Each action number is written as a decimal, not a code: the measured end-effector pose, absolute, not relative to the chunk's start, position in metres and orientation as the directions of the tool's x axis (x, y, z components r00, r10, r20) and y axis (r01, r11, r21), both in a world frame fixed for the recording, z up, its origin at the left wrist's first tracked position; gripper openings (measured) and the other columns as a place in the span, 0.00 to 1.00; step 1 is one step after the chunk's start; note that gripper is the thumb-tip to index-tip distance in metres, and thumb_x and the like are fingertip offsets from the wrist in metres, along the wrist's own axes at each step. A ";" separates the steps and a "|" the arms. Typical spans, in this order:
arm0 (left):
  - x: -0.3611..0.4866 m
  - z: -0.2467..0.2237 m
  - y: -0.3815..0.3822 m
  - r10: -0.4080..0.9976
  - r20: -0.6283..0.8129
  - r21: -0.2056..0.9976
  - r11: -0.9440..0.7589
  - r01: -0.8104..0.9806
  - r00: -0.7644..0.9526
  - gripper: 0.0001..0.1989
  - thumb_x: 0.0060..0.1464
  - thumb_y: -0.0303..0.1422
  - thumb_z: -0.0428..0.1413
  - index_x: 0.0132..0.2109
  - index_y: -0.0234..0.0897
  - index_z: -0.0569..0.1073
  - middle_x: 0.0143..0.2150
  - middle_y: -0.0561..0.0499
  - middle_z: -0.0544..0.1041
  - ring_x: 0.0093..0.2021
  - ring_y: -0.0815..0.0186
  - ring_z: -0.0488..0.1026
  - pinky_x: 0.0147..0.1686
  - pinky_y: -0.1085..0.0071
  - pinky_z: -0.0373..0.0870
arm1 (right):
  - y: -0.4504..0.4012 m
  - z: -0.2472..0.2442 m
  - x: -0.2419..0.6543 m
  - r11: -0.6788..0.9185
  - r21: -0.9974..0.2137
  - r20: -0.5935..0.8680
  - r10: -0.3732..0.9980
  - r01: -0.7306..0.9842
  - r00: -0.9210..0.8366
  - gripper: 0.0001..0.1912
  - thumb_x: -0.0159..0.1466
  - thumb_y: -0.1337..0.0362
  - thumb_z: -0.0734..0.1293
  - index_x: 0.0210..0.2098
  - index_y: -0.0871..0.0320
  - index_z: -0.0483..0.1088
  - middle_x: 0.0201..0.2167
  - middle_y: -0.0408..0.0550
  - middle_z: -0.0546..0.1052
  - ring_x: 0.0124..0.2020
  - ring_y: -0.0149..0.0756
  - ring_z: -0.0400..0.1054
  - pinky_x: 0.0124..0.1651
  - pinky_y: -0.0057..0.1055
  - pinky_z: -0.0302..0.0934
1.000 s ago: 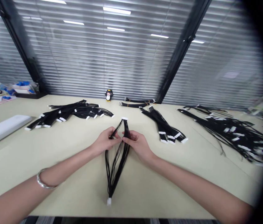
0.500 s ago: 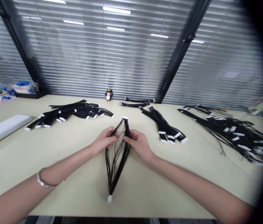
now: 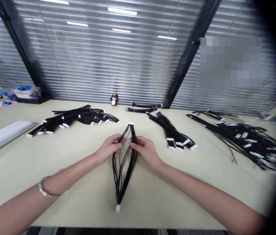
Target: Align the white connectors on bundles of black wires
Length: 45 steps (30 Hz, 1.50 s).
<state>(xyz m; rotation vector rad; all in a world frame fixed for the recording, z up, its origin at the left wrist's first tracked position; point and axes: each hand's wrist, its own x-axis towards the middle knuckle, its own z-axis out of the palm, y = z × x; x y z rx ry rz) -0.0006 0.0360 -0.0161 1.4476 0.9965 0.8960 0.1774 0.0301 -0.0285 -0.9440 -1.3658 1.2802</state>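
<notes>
A black cable bundle (image 3: 128,173) with a white connector at each end lies lengthwise in the middle of the table. Its strands are spread apart into a narrow loop. My left hand (image 3: 111,147) is closed on the left strands with thumb and fingers. On the other side my right hand (image 3: 145,150) pinches the thicker right strands. The far white connector (image 3: 131,123) is just beyond both hands, and the near white connector (image 3: 117,208) points toward the table's front edge.
Black cable piles lie at the left (image 3: 71,119), right of centre (image 3: 171,130) and far right (image 3: 240,140). Two tied bundles (image 3: 141,110) and a penguin figure (image 3: 114,100) stand or lie at the back. A white device (image 3: 7,135) rests on the left.
The near connector has shifted slightly to the right. The left strands have moved a little to the right, with small finger movement in my left hand.
</notes>
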 end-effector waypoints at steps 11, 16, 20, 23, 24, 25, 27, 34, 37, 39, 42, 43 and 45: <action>0.001 -0.015 0.035 0.910 -0.048 0.987 -0.020 0.159 0.412 0.09 0.43 0.29 0.51 0.35 0.33 0.65 0.29 0.55 0.62 0.20 0.79 0.60 0.19 0.78 0.61 | 0.028 -0.027 0.177 0.133 -0.986 0.154 0.955 -0.101 -0.252 0.14 0.54 0.63 0.69 0.39 0.62 0.70 0.36 0.52 0.74 0.36 0.35 0.68 0.43 0.34 0.60; 0.000 -0.015 0.036 0.914 -0.018 0.994 -0.026 0.103 0.406 0.06 0.46 0.30 0.48 0.33 0.33 0.63 0.29 0.54 0.63 0.23 0.77 0.62 0.23 0.77 0.64 | 0.028 -0.026 0.176 0.111 -0.990 0.132 0.953 -0.089 -0.274 0.16 0.54 0.62 0.68 0.41 0.62 0.70 0.37 0.51 0.74 0.38 0.36 0.67 0.45 0.34 0.60; 0.000 -0.015 0.035 0.915 0.028 0.996 -0.058 0.064 0.403 0.04 0.48 0.29 0.47 0.32 0.32 0.63 0.34 0.52 0.68 0.28 0.76 0.64 0.29 0.77 0.64 | 0.027 -0.024 0.176 0.130 -0.989 0.147 0.948 -0.076 -0.283 0.15 0.55 0.61 0.68 0.40 0.62 0.71 0.38 0.51 0.74 0.40 0.38 0.67 0.46 0.35 0.59; 0.002 -0.015 0.035 0.933 0.037 0.992 -0.078 0.101 0.357 0.08 0.48 0.33 0.51 0.33 0.32 0.62 0.34 0.52 0.69 0.32 0.74 0.66 0.35 0.75 0.64 | 0.026 -0.022 0.176 0.130 -0.988 0.150 0.941 -0.086 -0.303 0.15 0.56 0.61 0.67 0.41 0.61 0.71 0.39 0.51 0.74 0.40 0.38 0.67 0.46 0.36 0.59; 0.002 -0.016 0.035 0.940 0.036 0.986 -0.088 0.140 0.340 0.10 0.47 0.35 0.53 0.33 0.33 0.62 0.33 0.52 0.69 0.33 0.74 0.66 0.36 0.75 0.63 | 0.025 -0.022 0.176 0.127 -0.988 0.150 0.938 -0.090 -0.314 0.15 0.56 0.60 0.67 0.41 0.61 0.72 0.39 0.51 0.74 0.40 0.39 0.67 0.46 0.36 0.59; 0.002 -0.016 0.036 0.944 0.037 0.978 -0.101 0.183 0.328 0.12 0.46 0.36 0.55 0.33 0.33 0.63 0.33 0.53 0.68 0.33 0.74 0.65 0.36 0.75 0.63 | 0.025 -0.022 0.176 0.128 -0.987 0.152 0.934 -0.095 -0.324 0.15 0.56 0.60 0.67 0.41 0.61 0.72 0.39 0.51 0.74 0.40 0.39 0.67 0.46 0.36 0.59; 0.002 -0.017 0.036 0.946 0.043 0.959 -0.129 0.251 0.320 0.13 0.44 0.37 0.56 0.33 0.33 0.63 0.31 0.53 0.67 0.32 0.74 0.65 0.34 0.76 0.62 | 0.025 -0.022 0.176 0.130 -0.987 0.155 0.930 -0.098 -0.333 0.14 0.56 0.60 0.67 0.40 0.61 0.72 0.39 0.51 0.74 0.40 0.38 0.67 0.46 0.36 0.59; 0.001 -0.019 0.036 0.931 0.036 0.992 -0.077 0.098 0.363 0.18 0.46 0.34 0.55 0.45 0.36 0.63 0.34 0.51 0.69 0.34 0.73 0.67 0.33 0.75 0.64 | 0.030 -0.028 0.177 0.091 -0.992 0.110 0.969 -0.091 -0.221 0.17 0.53 0.61 0.69 0.41 0.61 0.72 0.36 0.50 0.75 0.34 0.35 0.67 0.42 0.34 0.61; 0.002 -0.018 0.036 0.909 0.031 0.990 -0.086 0.115 0.416 0.20 0.44 0.32 0.57 0.46 0.34 0.65 0.38 0.49 0.71 0.35 0.73 0.68 0.36 0.74 0.65 | 0.029 -0.028 0.177 0.101 -0.991 0.121 0.957 -0.089 -0.262 0.17 0.54 0.60 0.69 0.41 0.61 0.72 0.39 0.52 0.74 0.38 0.38 0.68 0.45 0.35 0.60; 0.003 -0.016 0.036 0.901 0.017 0.990 -0.075 0.117 0.433 0.19 0.44 0.30 0.57 0.45 0.33 0.67 0.40 0.48 0.71 0.36 0.73 0.68 0.37 0.75 0.65 | 0.028 -0.027 0.177 0.101 -0.992 0.119 0.950 -0.077 -0.287 0.17 0.54 0.59 0.68 0.41 0.61 0.72 0.40 0.52 0.74 0.40 0.39 0.68 0.46 0.36 0.60; 0.001 -0.014 0.036 0.913 -0.005 0.999 -0.016 0.048 0.408 0.16 0.44 0.29 0.55 0.44 0.33 0.68 0.39 0.48 0.71 0.36 0.72 0.69 0.37 0.75 0.65 | 0.028 -0.027 0.177 0.104 -0.992 0.122 0.947 -0.075 -0.296 0.18 0.55 0.59 0.68 0.43 0.60 0.71 0.40 0.52 0.74 0.40 0.39 0.68 0.46 0.36 0.60; 0.000 -0.014 0.036 0.919 -0.013 1.000 0.012 0.004 0.395 0.15 0.44 0.29 0.54 0.43 0.33 0.68 0.37 0.49 0.71 0.35 0.72 0.70 0.36 0.75 0.66 | 0.028 -0.026 0.177 0.105 -0.992 0.123 0.948 -0.076 -0.293 0.18 0.55 0.59 0.68 0.43 0.60 0.71 0.41 0.51 0.74 0.40 0.39 0.68 0.46 0.36 0.60; -0.001 -0.014 0.037 0.929 -0.038 0.995 0.069 -0.071 0.369 0.12 0.46 0.30 0.52 0.40 0.33 0.67 0.30 0.52 0.68 0.28 0.74 0.69 0.30 0.76 0.65 | 0.029 -0.026 0.177 0.102 -0.992 0.117 0.954 -0.069 -0.276 0.18 0.54 0.59 0.68 0.43 0.60 0.71 0.39 0.51 0.74 0.39 0.38 0.68 0.45 0.35 0.60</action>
